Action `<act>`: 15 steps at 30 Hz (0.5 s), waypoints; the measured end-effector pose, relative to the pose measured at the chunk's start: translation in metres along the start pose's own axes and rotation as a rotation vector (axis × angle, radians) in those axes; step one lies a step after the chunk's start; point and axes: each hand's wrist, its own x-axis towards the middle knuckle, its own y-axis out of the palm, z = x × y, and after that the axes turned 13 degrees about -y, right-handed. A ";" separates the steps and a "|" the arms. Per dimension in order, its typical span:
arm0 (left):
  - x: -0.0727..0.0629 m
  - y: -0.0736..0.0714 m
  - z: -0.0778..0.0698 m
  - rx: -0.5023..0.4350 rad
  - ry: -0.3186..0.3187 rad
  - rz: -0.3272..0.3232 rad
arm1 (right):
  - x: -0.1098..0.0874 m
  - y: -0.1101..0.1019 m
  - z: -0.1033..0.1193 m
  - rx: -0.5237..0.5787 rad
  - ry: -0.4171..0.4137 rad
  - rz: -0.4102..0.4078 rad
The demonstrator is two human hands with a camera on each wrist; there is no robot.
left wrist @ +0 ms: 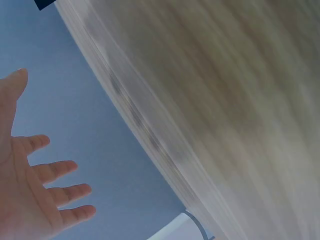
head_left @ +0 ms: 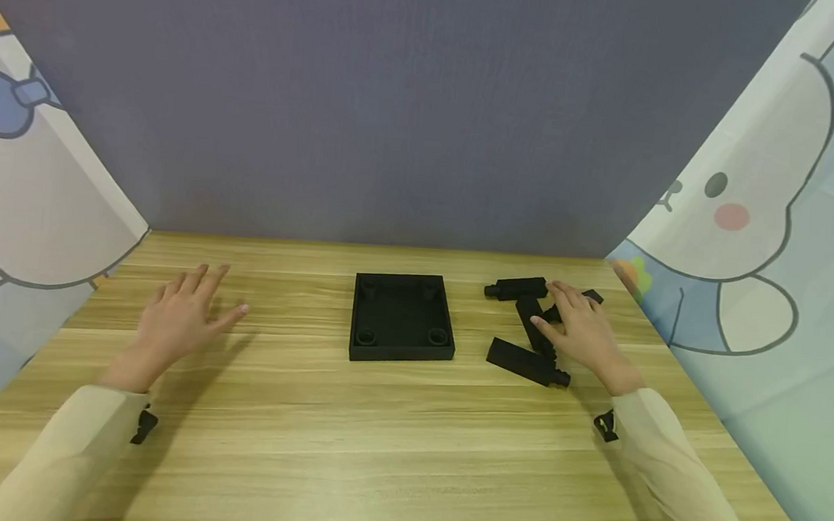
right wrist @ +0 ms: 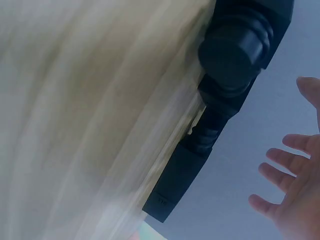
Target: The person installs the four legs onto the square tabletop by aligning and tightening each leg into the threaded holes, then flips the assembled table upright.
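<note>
My left hand [head_left: 179,314] hovers over the left part of the table, fingers spread, holding nothing. In the left wrist view the palm and fingers of that hand [left wrist: 25,195] are bare. A black square tray-like piece [head_left: 401,355] with a round socket in each corner lies mid-table. To its right lie several black square bars, each with a narrower round end: one at the front [head_left: 521,361], one at the back [head_left: 523,288], others between. Above them my right hand [head_left: 585,330] stays with fingers extended, partly covering one bar. The right wrist view shows a bar [right wrist: 175,180] apart from the fingers.
The wood-grain table [head_left: 377,449] meets a grey upright panel [head_left: 383,115] at its back edge. Cartoon-printed sheets [head_left: 751,193] flank it on both sides. Black wrist-worn pieces show below both sleeves [head_left: 61,446].
</note>
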 end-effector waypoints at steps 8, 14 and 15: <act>0.000 0.004 -0.011 -0.003 0.053 -0.019 | 0.001 0.000 0.008 0.014 -0.029 0.029; -0.001 0.007 -0.021 -0.014 0.085 -0.041 | 0.003 0.003 0.013 0.006 -0.083 -0.024; -0.001 0.007 -0.023 -0.017 0.090 -0.040 | 0.003 0.003 0.014 0.004 -0.092 -0.033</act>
